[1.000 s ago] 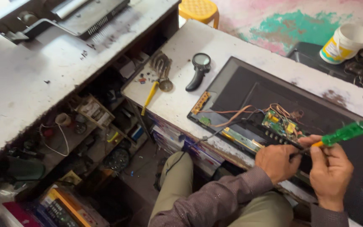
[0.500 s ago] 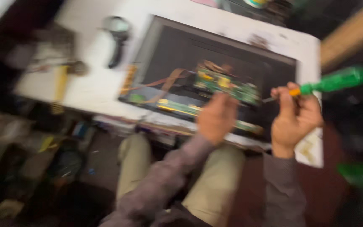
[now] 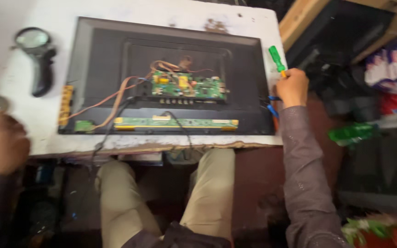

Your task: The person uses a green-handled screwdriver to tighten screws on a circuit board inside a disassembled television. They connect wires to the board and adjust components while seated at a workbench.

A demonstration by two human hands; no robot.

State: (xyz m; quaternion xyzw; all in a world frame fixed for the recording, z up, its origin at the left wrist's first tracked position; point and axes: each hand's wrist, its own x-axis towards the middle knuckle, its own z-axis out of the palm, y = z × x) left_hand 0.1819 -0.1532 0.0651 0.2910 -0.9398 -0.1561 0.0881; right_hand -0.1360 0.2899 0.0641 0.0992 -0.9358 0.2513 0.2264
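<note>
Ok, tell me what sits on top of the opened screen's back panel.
On the dark back panel sit a green main board, orange ribbon cables and a long green strip board along the near edge. Whatever lies beneath the boards is covered.

The single head-worn camera looks steeply down from close above the white table (image 3: 161, 11), its near edge crossing mid-picture above the knees.
</note>
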